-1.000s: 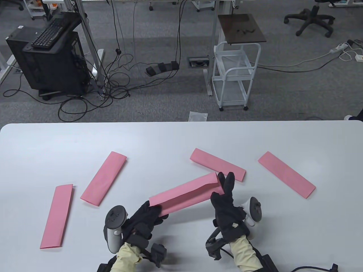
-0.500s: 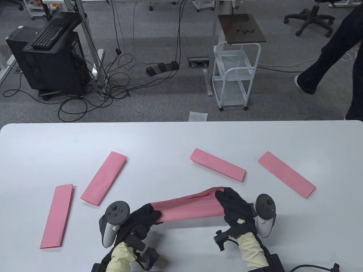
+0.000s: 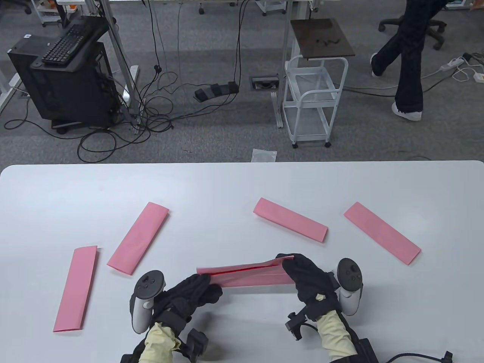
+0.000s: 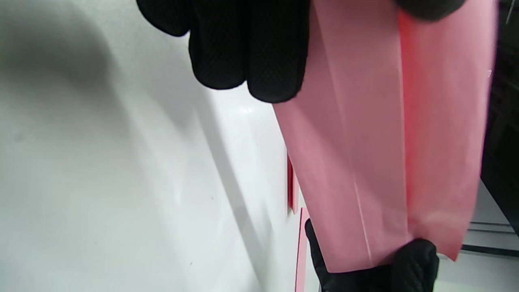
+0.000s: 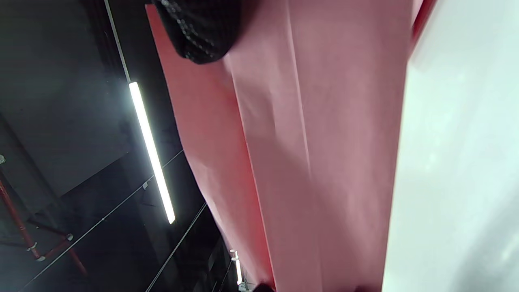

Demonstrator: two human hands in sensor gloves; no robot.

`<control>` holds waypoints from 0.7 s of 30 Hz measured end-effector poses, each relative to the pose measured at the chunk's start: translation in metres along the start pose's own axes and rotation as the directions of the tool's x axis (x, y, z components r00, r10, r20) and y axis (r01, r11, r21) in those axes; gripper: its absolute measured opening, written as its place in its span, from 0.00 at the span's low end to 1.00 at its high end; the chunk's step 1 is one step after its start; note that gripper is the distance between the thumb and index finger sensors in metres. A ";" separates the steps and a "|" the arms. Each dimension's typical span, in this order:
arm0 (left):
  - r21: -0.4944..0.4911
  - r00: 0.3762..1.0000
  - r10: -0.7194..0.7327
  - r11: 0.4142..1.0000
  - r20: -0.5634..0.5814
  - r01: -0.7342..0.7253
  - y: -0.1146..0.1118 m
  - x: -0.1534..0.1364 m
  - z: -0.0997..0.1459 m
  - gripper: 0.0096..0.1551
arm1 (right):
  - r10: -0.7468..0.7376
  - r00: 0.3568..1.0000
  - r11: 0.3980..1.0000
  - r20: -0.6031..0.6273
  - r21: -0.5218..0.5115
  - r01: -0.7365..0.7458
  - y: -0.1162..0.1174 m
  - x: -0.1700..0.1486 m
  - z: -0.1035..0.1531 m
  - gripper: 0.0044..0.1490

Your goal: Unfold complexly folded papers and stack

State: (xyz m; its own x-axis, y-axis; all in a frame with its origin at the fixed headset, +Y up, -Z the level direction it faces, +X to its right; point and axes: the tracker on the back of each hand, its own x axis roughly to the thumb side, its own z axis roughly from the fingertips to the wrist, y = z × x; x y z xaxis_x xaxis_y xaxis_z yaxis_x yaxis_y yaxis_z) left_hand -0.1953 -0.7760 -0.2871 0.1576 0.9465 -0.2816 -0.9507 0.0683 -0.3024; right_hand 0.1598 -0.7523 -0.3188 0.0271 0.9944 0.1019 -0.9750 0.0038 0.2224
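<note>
1. Near the table's (image 3: 242, 181) front edge, the strip (image 3: 249, 274) is held lifted, so its layers can part.
2. Each end is pinched, by the left hand (image 3: 193, 293) and the right hand (image 3: 308, 278), likely for pulling open.
3. Four folded strips (image 3: 289, 219) are left lying around, apart.

1. Bare table (image 3: 227, 185) lies open at twelve o'clock of the hands.
2. Folded pink strips (image 3: 138, 238) sit at ten o'clock.
3. Two more strips (image 3: 290, 219) sit at one and two o'clock.
</note>
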 end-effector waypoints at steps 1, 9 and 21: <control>0.024 1.000 0.014 1.000 -0.002 -0.014 -0.001 0.000 0.000 0.41 | -0.003 1.000 1.000 -0.004 0.006 0.003 0.000 -0.001 0.000 0.23; 0.071 0.999 0.029 0.997 -0.019 -0.027 -0.005 0.004 0.000 0.32 | -0.004 0.999 1.000 -0.053 -0.004 0.004 -0.002 0.001 -0.003 0.23; 0.065 0.945 -0.254 0.967 0.207 0.246 -0.008 0.008 0.014 0.48 | 0.093 0.965 0.984 -0.246 -0.124 -0.126 -0.020 0.013 -0.027 0.23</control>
State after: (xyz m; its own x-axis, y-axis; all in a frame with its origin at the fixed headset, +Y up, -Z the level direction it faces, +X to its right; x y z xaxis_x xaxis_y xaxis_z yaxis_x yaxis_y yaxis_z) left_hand -0.1900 -0.7641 -0.2739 0.3350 0.9422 -0.0010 -0.8981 0.3190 -0.3028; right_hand 0.1735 -0.7363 -0.3481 -0.1185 0.9857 -0.1194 -0.9904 -0.1087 0.0856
